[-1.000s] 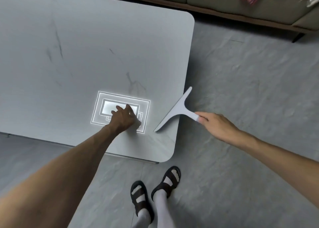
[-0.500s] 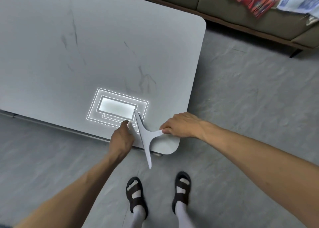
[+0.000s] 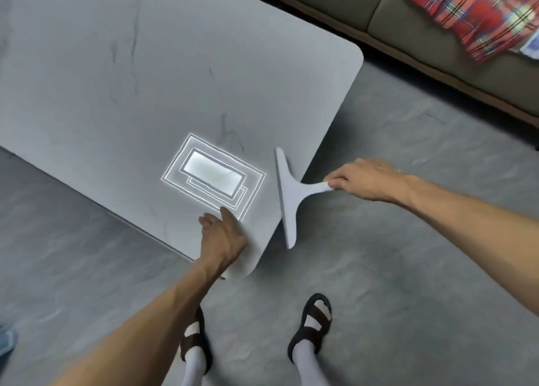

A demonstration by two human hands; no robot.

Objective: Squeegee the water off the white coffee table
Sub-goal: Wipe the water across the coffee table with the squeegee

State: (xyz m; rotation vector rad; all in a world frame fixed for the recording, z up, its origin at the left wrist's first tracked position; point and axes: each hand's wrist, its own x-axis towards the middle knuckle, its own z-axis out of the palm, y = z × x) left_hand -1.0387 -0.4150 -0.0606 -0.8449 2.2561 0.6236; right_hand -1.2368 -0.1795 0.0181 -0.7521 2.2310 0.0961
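The squeegee is held by the end of its short handle. The right hand has its fingers curled round the tip, so the long blade stands out crosswise from the knuckles. The far end of the blade, the one away from the person, lies over the near right-hand edge of the white coffee table. The nearer end hangs past that edge, over the floor. I cannot tell whether the rubber actually touches the top.

To my eye the wiping step is in hand, with the tool right at the table's rim. The next move calls for laying the whole blade flat on the surface, further in from the grip. Then it needs even pressure and a straight pull back toward the edge, so the water runs off and doesn't streak. I can't make out any water on the top from here.

On the far side of the blade from the grip, the left hand rests on the table near its corner. Its fingers are loosely spread and hold nothing. Its fingertips reach the border of a bright reflection of a lamp.

As for containers, I see no bucket, bowl or tray, so whatever comes off would land on the floor by the person's sandals. Beyond the table stands a sofa with a plaid blanket on it.
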